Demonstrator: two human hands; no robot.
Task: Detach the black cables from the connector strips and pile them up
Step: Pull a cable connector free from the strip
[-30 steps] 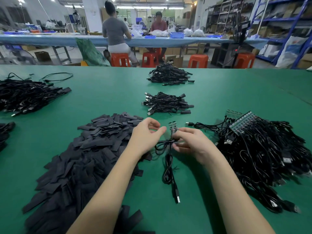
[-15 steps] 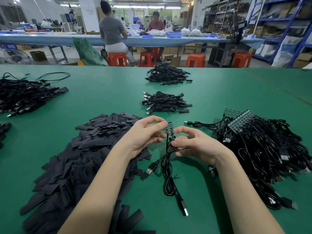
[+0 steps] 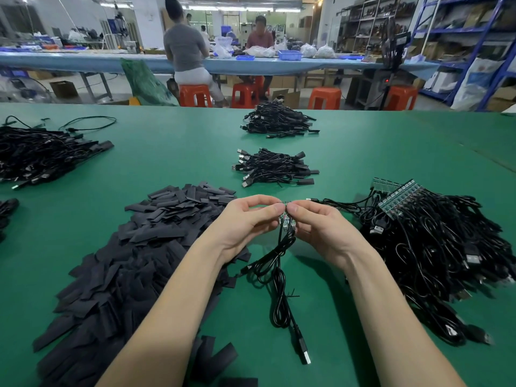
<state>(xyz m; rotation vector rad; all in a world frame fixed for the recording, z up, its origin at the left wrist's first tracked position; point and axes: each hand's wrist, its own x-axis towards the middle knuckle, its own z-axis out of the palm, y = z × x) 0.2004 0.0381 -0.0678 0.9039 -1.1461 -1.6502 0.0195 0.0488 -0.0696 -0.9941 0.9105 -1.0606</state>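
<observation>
Looking at the head view (only one there is):

What's changing: both hands are coming up and closing in compared with a second ago. Back then they were working low over the mat; now the little strip piece is getting lifted and pinched from both sides, and the cables are hanging down instead of lying flat.

Left hand point(image 3: 245, 222): fingers and thumb are curling in and pinching the left edge of the connector strip point(image 3: 286, 219), centre of the frame.

Right hand point(image 3: 321, 227): doing the same on the right edge, fingertips nearly meeting the left ones.

What that's meaning: my guess is they're setting up to snap or pull a cable off the strip, so the detach isn't done yet.

Dangling cables point(image 3: 279, 289): thin, black, looped, two of them as far as I can tell, USB plug trailing toward the bottom centre, resting on the green table point(image 3: 167, 169).

Still-to-do heap point(image 3: 435, 247): big tangle at right, green strips still sticking out on top.

Done pile point(image 3: 275, 167): small neat bunch above the hands, another further back.

Black strips heap point(image 3: 125, 261): lower left, flat black pieces, touching the left wrist area.
</observation>
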